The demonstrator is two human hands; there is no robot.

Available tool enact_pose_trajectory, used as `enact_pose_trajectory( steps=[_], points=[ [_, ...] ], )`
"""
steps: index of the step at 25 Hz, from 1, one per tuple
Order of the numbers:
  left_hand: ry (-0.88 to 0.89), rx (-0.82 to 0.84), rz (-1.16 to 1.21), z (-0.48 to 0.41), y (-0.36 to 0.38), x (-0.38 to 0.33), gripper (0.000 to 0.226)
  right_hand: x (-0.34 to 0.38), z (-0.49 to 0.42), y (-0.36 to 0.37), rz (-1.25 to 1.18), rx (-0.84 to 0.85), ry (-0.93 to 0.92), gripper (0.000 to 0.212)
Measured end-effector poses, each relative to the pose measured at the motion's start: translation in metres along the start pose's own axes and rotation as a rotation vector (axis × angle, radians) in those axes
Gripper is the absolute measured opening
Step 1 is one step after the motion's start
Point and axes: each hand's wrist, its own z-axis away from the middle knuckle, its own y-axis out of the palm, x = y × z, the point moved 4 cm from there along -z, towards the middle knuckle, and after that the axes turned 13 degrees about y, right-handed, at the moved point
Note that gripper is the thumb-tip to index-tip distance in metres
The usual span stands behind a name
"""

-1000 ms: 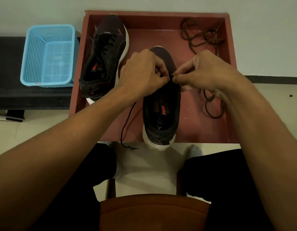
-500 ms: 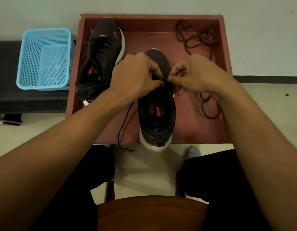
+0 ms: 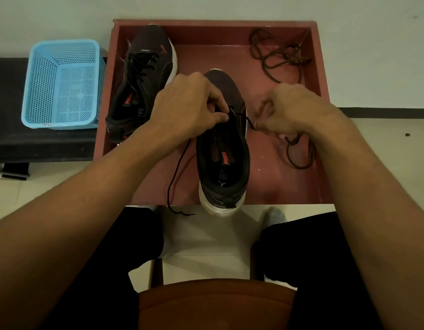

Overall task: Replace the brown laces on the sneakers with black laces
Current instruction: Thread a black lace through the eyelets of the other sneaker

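1. Head view is showing the second shoe being laced: the dark mesh sneaker with white sole (image 3: 223, 151) is lying mid-way on the reddish rimmed desk (image 3: 321, 67). The other dark sneaker (image 3: 144, 77), far left, is already carrying black laces, and the loose brown laces (image 3: 275, 60) are lying far right.
2. The left hand (image 3: 189, 103) is pinching the near shoe's upper at the eyelets. The right hand (image 3: 296, 108), blurred, is keeping a narrow grip on the thin black lace (image 3: 178, 166).
3. Next, I judge, the lace is needing a pull taut, then threading through the following eyelet.
4. Its long axis is running far-to-near, toe pointing far, heel overhanging the near edge.
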Motion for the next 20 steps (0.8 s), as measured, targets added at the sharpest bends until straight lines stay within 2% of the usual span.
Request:
enact_pose_trajectory(
  steps=[1, 3, 5, 8, 11, 13, 16, 18, 20],
  points=[
    [0.001, -0.003, 0.003, 0.0, 0.0, 0.0, 0.013, 0.005, 0.003, -0.005, -0.021, -0.08, -0.115, 0.012],
    [0.004, -0.012, 0.008, 0.001, -0.001, -0.001, 0.013, 0.014, 0.011, -0.01, -0.115, -0.109, -0.275, 0.01],
    [-0.001, -0.018, 0.011, 0.001, -0.002, -0.002, 0.012, 0.021, 0.015, -0.008, -0.123, -0.112, -0.329, 0.005],
    [-0.014, -0.013, 0.029, 0.002, -0.002, -0.002, 0.014, 0.015, 0.01, -0.006, -0.042, -0.132, -0.263, 0.004],
    [-0.012, 0.001, 0.049, 0.002, -0.005, -0.001, 0.016, -0.002, -0.001, 0.003, 0.169, 0.009, -0.061, 0.004],
    [0.027, 0.019, 0.034, 0.001, -0.008, -0.002, 0.023, -0.006, -0.001, 0.007, 0.212, 0.067, 0.0, 0.008],
    [0.04, 0.011, -0.014, 0.002, -0.023, 0.003, 0.042, 0.001, 0.004, -0.002, 0.047, 0.0, -0.098, 0.01],
    [-0.035, 0.049, -0.02, 0.007, -0.035, 0.01, 0.047, 0.007, 0.009, -0.008, -0.06, -0.049, -0.225, 0.01],
    [-0.14, 0.158, -0.017, 0.011, -0.038, 0.016, 0.048, 0.012, 0.013, -0.011, -0.118, -0.081, -0.298, 0.007]
  ],
)
